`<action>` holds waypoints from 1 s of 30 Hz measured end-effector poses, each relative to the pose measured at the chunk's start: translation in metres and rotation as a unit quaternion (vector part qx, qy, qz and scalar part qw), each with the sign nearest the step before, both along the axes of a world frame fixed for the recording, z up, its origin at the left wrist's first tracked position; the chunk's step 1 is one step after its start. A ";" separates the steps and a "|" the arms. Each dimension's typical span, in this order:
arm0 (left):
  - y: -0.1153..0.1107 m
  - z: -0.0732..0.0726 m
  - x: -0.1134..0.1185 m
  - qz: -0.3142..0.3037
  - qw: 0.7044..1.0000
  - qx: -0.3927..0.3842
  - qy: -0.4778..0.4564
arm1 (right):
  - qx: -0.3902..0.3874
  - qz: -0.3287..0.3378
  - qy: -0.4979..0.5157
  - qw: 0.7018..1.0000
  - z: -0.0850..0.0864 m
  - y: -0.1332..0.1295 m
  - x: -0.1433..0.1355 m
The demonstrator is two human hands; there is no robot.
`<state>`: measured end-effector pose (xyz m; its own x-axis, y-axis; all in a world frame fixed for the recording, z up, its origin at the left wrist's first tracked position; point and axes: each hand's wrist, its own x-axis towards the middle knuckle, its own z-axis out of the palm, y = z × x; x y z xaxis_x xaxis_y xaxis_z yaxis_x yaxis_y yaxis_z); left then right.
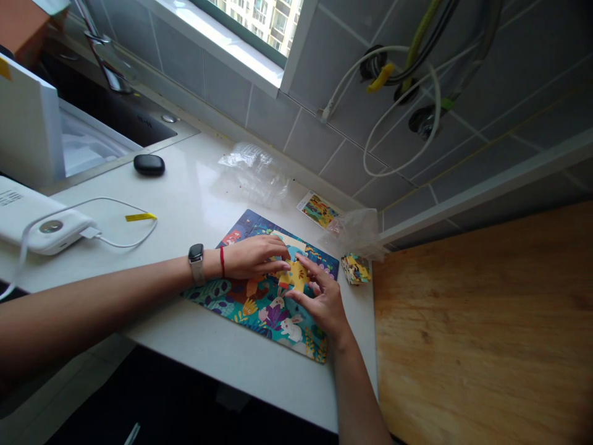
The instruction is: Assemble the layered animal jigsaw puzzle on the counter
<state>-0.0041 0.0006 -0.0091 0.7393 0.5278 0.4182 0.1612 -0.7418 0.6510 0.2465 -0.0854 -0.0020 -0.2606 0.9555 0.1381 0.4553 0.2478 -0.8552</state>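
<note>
A colourful jigsaw puzzle [259, 312] with rabbits and leaves lies on the white counter. Over it, my right hand [324, 300] grips a yellow jigsaw piece [297, 278] between thumb and fingers. My left hand [254, 255] reaches across from the left, fingers bent and closed at the same piece's upper left edge. A pale piece [290, 240] shows just beyond my fingertips. To the right of the puzzle is a small stack of jigsaw pieces [356, 269]. A picture card [319, 210] lies behind, partly under clear plastic.
Crumpled clear bags [257, 173] [359, 232] lie near the tiled wall. At left are a black case [149, 164], a white power bank [50, 225] with a cable, and a sink [139, 123]. A wooden board [482, 327] adjoins the counter's right edge.
</note>
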 end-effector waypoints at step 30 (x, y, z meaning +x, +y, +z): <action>-0.012 0.013 0.004 0.089 0.986 -0.137 -0.023 | -0.051 -0.165 0.198 0.965 0.000 0.007 -0.010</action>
<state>0.0000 -0.0119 0.0040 0.6087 0.7452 0.2724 0.2379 -0.4989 0.8333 0.2362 -0.0783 -0.0021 0.1135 0.9914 0.0648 0.1265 0.0503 -0.9907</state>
